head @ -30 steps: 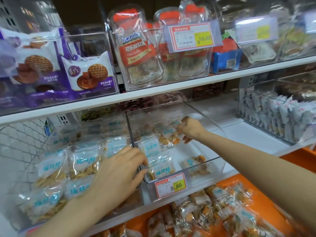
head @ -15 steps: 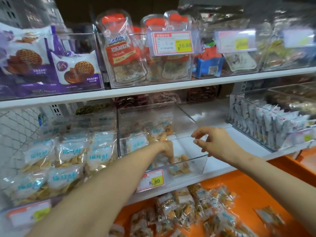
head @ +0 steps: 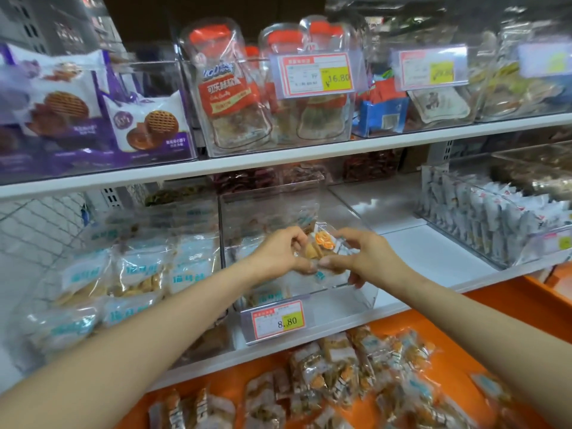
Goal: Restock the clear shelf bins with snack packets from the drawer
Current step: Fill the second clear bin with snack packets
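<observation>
bin (head: 353,297): clear hard plastic, glossy, smooth walls, some glare.
snack packet (head: 323,247) held over it: thin clear film, shiny, crinkled, orange printed patch.
left-bin packets (head: 139,274): same glossy film, pale blue print.
drawer packets (head: 340,370): clear crinkly film, shiny.
drawer (head: 439,332): orange, smooth, slight sheen; plastic or painted metal, can't tell.
shelf edge (head: 278,157): white, smooth, semi-gloss.
price tag (head: 278,320): matt paper behind clear plastic sleeve.
purple bags (head: 145,122): glossy printed film.
wire grid (head: 34,224), far left: white coated wire.
</observation>
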The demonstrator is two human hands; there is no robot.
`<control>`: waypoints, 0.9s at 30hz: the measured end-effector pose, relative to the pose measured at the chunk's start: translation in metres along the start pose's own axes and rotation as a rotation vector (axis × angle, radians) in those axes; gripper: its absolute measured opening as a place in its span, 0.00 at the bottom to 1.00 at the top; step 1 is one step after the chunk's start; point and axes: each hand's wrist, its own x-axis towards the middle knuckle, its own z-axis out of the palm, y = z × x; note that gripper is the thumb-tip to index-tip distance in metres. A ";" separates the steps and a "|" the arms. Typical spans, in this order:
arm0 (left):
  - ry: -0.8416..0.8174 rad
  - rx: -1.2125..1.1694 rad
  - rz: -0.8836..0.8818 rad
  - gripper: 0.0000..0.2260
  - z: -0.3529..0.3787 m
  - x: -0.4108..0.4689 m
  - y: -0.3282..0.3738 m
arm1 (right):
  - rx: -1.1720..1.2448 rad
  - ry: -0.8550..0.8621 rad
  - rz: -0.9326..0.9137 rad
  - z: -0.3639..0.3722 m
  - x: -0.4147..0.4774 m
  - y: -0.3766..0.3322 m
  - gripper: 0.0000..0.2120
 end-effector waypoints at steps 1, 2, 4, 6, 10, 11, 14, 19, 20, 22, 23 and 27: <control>0.022 0.046 0.009 0.15 0.001 -0.006 0.000 | -0.063 0.001 -0.018 0.001 0.000 -0.005 0.13; 0.051 0.135 0.017 0.16 0.000 -0.011 -0.002 | -0.153 0.033 -0.033 0.001 0.002 -0.010 0.11; 0.111 0.391 0.052 0.19 -0.008 -0.021 -0.002 | -0.349 0.134 -0.031 -0.002 0.013 -0.017 0.12; 0.119 0.612 0.108 0.18 -0.023 -0.029 -0.003 | -0.578 0.192 -0.005 -0.006 0.030 -0.026 0.16; -0.009 0.831 0.133 0.14 -0.047 -0.037 -0.006 | -0.934 0.130 -0.054 0.003 0.074 -0.032 0.15; -0.026 0.842 0.138 0.14 -0.051 -0.039 -0.007 | -0.998 0.104 -0.070 0.007 0.086 -0.029 0.14; -0.028 0.818 0.164 0.14 -0.062 -0.050 -0.014 | -1.114 0.038 -0.081 0.021 0.120 -0.019 0.15; 0.020 0.722 0.262 0.12 -0.071 -0.066 -0.028 | -1.246 -0.045 0.021 0.034 0.162 -0.012 0.13; 0.026 0.709 0.270 0.11 -0.070 -0.067 -0.031 | -1.277 -0.082 0.041 0.037 0.168 -0.010 0.12; 0.034 0.693 0.279 0.11 -0.069 -0.067 -0.037 | -1.318 -0.138 0.063 0.042 0.181 -0.004 0.13; 0.037 0.688 0.284 0.11 -0.068 -0.067 -0.039 | -1.316 -0.155 0.073 0.043 0.186 -0.001 0.15; 0.033 0.655 0.299 0.11 -0.067 -0.062 -0.043 | -1.235 -0.168 0.073 0.040 0.189 -0.001 0.17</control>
